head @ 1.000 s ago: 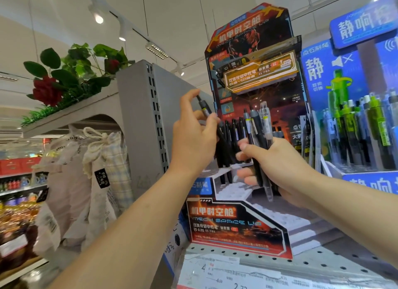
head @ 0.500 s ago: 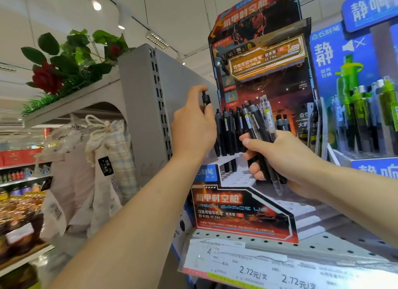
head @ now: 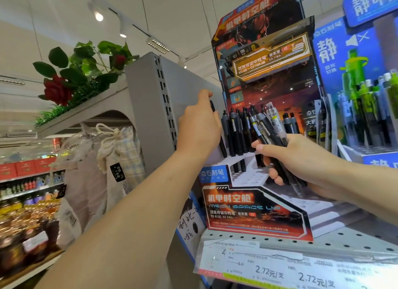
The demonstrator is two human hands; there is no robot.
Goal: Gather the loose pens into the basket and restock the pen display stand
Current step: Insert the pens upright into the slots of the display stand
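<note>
The grip of the right hand (head: 301, 163) is curled round a bundle of loose pens (head: 269, 133), held just before the pen display stand (head: 256, 213). Farther in, a single black pen (head: 213, 107) is pinched by the left hand (head: 198, 125); since a second ago it has been lowered beside the standing row, so restocking is judged underway. No basket is seen.
</note>
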